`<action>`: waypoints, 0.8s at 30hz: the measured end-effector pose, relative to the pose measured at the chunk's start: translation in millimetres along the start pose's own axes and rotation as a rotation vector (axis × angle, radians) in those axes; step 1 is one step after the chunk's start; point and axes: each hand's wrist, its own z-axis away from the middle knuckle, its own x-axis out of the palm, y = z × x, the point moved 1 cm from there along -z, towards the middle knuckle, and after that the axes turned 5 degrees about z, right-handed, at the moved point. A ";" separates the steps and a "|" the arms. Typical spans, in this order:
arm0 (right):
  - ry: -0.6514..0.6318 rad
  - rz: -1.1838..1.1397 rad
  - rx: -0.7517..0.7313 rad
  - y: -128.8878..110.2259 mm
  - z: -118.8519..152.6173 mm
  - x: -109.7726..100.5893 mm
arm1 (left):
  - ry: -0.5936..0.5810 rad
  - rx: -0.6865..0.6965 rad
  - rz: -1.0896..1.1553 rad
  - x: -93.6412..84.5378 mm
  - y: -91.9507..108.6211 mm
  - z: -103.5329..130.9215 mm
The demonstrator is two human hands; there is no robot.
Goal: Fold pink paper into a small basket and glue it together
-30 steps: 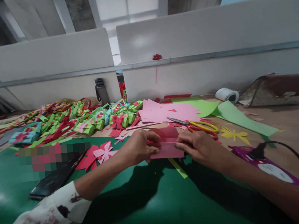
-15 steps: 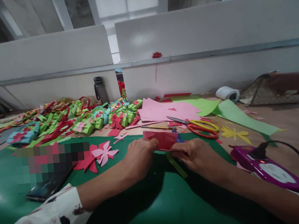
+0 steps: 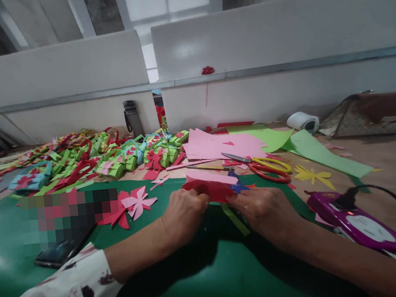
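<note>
Left hand (image 3: 185, 215) and right hand (image 3: 265, 209) pinch opposite ends of the red-pink paper (image 3: 219, 191) above the green mat (image 3: 196, 279). It looks partly folded, panels loose, with no handle or flower visible, unlike the decorated paper bags (image 3: 117, 169) heaped beyond.

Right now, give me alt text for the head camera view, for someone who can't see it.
Left hand and right hand hold folded pink-red paper over a green surface. Beyond lie scissors, pink sheets and small paper bags; a purple power strip lies at right.
</note>
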 end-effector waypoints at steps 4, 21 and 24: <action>0.059 0.036 -0.100 1.3 0.1 -1.2 | -0.008 0.019 -0.038 -1.3 -11.6 5.4; 0.143 -0.006 -0.381 3.1 -3.8 3.7 | -0.014 0.139 -0.178 -6.2 -16.7 7.4; 0.145 0.022 -0.361 4.3 -4.2 5.8 | 0.032 0.096 -0.165 -4.4 -17.8 5.1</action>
